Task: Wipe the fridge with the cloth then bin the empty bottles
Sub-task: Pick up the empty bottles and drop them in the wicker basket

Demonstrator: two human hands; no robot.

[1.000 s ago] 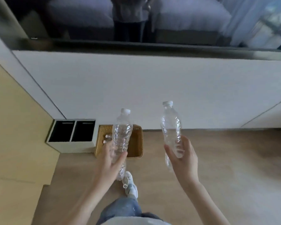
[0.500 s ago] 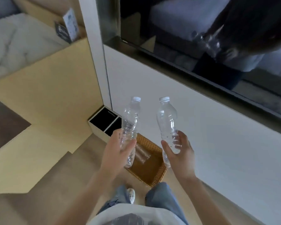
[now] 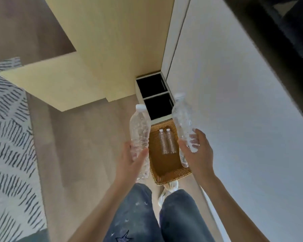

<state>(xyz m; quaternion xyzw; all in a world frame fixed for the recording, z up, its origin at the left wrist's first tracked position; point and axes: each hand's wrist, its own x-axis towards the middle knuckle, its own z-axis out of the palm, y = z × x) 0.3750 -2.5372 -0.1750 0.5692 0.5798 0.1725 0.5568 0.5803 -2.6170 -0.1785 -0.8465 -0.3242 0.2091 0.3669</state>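
Now a big white wall point(image 3: 243, 128) fills the right side. A brown wood floor point(image 3: 80, 151) runs down the middle, with a yellow panel point(image 3: 108, 49) standing on it at the far end. A rug point(image 3: 7, 145) with dark stripes lies along the left edge of the floor. Two legs in blue jeans point(image 3: 135, 217) show at the bottom.

A woven basket point(image 3: 173, 175) sits on the floor beside the white wall, just past the knees. A white box point(image 3: 160, 120) with two black holes touches the far edge of the basket.

The left hand point(image 3: 129, 166) is wrapped round the low part of the left bottle point(image 3: 140, 126), thumb across the front. This clear bottle points cap up over the left edge of the basket. The right hand point(image 3: 200, 154) is wrapped round the low part of the right bottle point(image 3: 182, 117), which hangs over the right edge of the basket, cap up and tipped a little.

Two more bottles point(image 3: 166, 142) lie side by side inside the basket, in its far half, caps toward the white box. A white shoe point(image 3: 171, 187) peeks out at the near edge of the basket.
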